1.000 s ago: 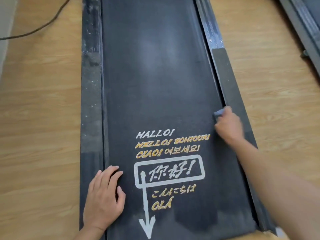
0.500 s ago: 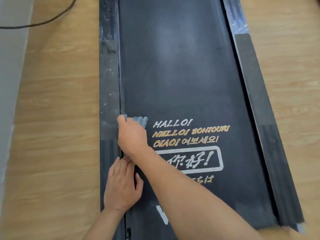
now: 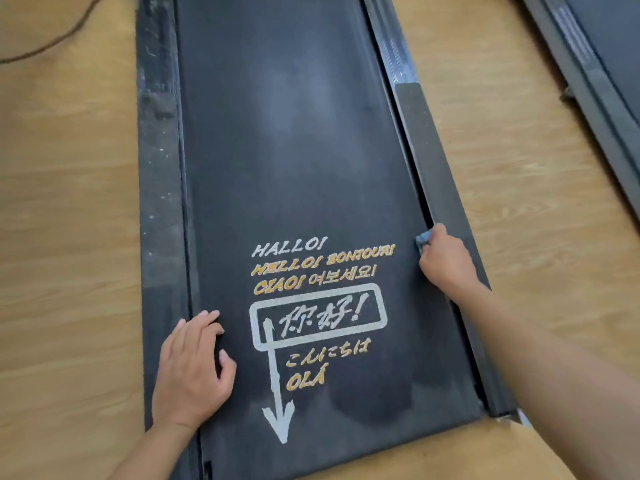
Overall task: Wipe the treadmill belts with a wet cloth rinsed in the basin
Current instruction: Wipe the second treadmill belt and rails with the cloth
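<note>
Belt black, printed greetings near | right hand clenched on blue cloth at right edge | left hand flat, released, near-left edge

Two hands, one cloth, one treadmill belt, perhaps a second treadmill, one cable.

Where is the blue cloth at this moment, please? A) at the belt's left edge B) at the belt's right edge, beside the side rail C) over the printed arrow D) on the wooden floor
B: the right hand holds the blue cloth at the right edge of the belt, beside the side rail.
</note>
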`<act>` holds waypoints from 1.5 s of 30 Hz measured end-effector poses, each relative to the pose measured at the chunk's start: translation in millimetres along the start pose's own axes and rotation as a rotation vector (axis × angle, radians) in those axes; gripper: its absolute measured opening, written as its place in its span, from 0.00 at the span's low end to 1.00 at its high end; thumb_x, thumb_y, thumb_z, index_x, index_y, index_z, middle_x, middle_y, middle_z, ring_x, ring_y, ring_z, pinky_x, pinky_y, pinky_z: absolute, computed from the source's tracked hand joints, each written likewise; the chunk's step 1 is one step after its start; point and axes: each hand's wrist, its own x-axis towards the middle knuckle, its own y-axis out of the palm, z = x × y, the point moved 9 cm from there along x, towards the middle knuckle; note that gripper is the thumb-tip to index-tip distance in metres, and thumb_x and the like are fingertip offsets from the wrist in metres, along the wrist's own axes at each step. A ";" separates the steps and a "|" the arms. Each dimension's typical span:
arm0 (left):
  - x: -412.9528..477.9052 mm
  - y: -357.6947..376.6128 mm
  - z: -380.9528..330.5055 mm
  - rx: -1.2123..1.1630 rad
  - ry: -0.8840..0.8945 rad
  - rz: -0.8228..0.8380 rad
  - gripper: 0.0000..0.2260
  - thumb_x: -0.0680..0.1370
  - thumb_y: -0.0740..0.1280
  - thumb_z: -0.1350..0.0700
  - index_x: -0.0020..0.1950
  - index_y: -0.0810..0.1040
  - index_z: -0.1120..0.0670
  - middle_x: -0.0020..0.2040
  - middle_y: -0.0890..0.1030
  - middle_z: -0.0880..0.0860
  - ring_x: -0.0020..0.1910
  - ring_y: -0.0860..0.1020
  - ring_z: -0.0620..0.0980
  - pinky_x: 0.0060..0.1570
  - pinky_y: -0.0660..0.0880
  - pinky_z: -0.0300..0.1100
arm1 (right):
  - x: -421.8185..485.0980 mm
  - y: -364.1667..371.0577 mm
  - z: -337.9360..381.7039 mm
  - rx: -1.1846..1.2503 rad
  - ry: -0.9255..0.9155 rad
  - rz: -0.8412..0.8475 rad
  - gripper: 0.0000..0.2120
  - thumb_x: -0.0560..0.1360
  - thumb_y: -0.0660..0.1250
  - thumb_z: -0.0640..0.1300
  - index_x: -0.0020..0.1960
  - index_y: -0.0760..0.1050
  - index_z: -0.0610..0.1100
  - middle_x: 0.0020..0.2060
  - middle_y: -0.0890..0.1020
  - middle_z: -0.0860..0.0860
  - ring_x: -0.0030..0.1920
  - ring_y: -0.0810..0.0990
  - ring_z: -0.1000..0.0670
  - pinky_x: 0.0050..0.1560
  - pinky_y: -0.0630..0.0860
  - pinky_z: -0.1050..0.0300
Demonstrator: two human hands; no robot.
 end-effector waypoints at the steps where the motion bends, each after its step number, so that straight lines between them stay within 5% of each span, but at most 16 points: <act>1: 1.4 0.4 -0.2 0.003 0.004 0.001 0.14 0.76 0.59 0.53 0.56 0.77 0.58 0.66 0.78 0.54 0.69 0.77 0.60 0.77 0.65 0.59 | -1.4 0.3 1.0 0.008 0.003 -0.013 0.05 0.80 0.60 0.39 0.53 0.64 0.42 0.53 0.80 0.37 0.47 0.76 0.36 0.43 0.70 0.47; 5: 0.5 0.0 -3.0 0.027 0.012 -0.009 0.13 0.75 0.61 0.55 0.56 0.77 0.58 0.66 0.78 0.54 0.69 0.76 0.58 0.78 0.64 0.57 | -16.8 14.3 36.2 0.080 -0.057 -0.072 0.05 0.80 0.58 0.37 0.52 0.62 0.43 0.52 0.80 0.39 0.52 0.78 0.33 0.45 0.66 0.48; 9: 1.6 -2.9 -6.1 0.040 0.006 0.009 0.13 0.73 0.63 0.55 0.56 0.76 0.56 0.66 0.76 0.52 0.66 0.76 0.56 0.77 0.64 0.55 | -62.6 67.3 157.5 0.062 -0.314 -0.002 0.08 0.78 0.59 0.36 0.51 0.63 0.46 0.44 0.77 0.51 0.49 0.77 0.38 0.47 0.66 0.46; 15: -5.4 -11.6 10.5 0.024 -0.091 -0.111 0.16 0.71 0.68 0.55 0.57 0.75 0.58 0.64 0.73 0.57 0.63 0.74 0.60 0.66 0.69 0.55 | -180.2 149.0 355.5 -0.094 -0.763 0.145 0.22 0.78 0.64 0.42 0.70 0.65 0.38 0.55 0.83 0.44 0.54 0.81 0.40 0.59 0.72 0.44; 20: -7.5 -15.9 8.5 0.084 -0.123 -0.161 0.14 0.71 0.62 0.51 0.54 0.74 0.56 0.57 0.73 0.55 0.55 0.74 0.60 0.58 0.70 0.57 | -163.7 132.1 318.7 -0.077 -0.807 0.219 0.16 0.76 0.66 0.38 0.62 0.69 0.40 0.55 0.81 0.43 0.55 0.80 0.40 0.45 0.69 0.51; 28: -5.7 -12.6 4.6 0.026 -0.106 -0.131 0.19 0.71 0.64 0.53 0.60 0.75 0.57 0.68 0.73 0.54 0.67 0.74 0.60 0.68 0.68 0.57 | -10.2 1.2 30.4 0.051 -0.155 -0.006 0.06 0.78 0.61 0.40 0.53 0.65 0.44 0.55 0.81 0.37 0.52 0.79 0.34 0.48 0.75 0.47; 31: -4.9 -13.0 2.7 0.030 -0.095 -0.125 0.19 0.71 0.64 0.53 0.60 0.75 0.56 0.68 0.73 0.54 0.68 0.74 0.59 0.68 0.67 0.56 | -11.2 -3.9 3.0 0.091 -0.079 -0.051 0.04 0.81 0.59 0.40 0.55 0.66 0.42 0.55 0.80 0.36 0.51 0.78 0.34 0.48 0.75 0.46; 36: -3.4 -16.5 0.7 0.049 -0.091 -0.150 0.18 0.70 0.67 0.55 0.60 0.74 0.56 0.63 0.74 0.53 0.65 0.74 0.58 0.65 0.68 0.55 | -35.3 28.6 70.5 0.149 -0.179 -0.110 0.04 0.81 0.58 0.39 0.55 0.66 0.42 0.55 0.82 0.38 0.55 0.78 0.34 0.45 0.67 0.48; 41: -8.1 -14.4 4.7 0.083 -0.105 -0.158 0.19 0.70 0.70 0.55 0.59 0.74 0.57 0.60 0.73 0.54 0.63 0.73 0.59 0.66 0.68 0.55 | -120.9 109.0 249.0 0.095 -0.437 0.093 0.07 0.78 0.61 0.40 0.53 0.65 0.46 0.48 0.83 0.44 0.54 0.79 0.38 0.50 0.70 0.45; 43: -7.8 -15.3 9.6 0.086 -0.144 -0.173 0.16 0.70 0.70 0.53 0.55 0.72 0.56 0.55 0.72 0.54 0.58 0.73 0.59 0.63 0.70 0.55 | -169.9 141.7 317.5 -0.003 -0.588 0.167 0.13 0.77 0.64 0.41 0.60 0.68 0.44 0.50 0.83 0.44 0.54 0.79 0.40 0.55 0.68 0.46; 45: -9.3 -17.5 13.4 0.070 -0.188 -0.195 0.16 0.70 0.73 0.53 0.50 0.69 0.55 0.50 0.69 0.53 0.51 0.71 0.58 0.58 0.70 0.55 | -200.4 158.6 352.9 -0.047 -0.673 0.222 0.17 0.78 0.64 0.40 0.66 0.68 0.41 0.52 0.82 0.44 0.55 0.79 0.42 0.49 0.67 0.51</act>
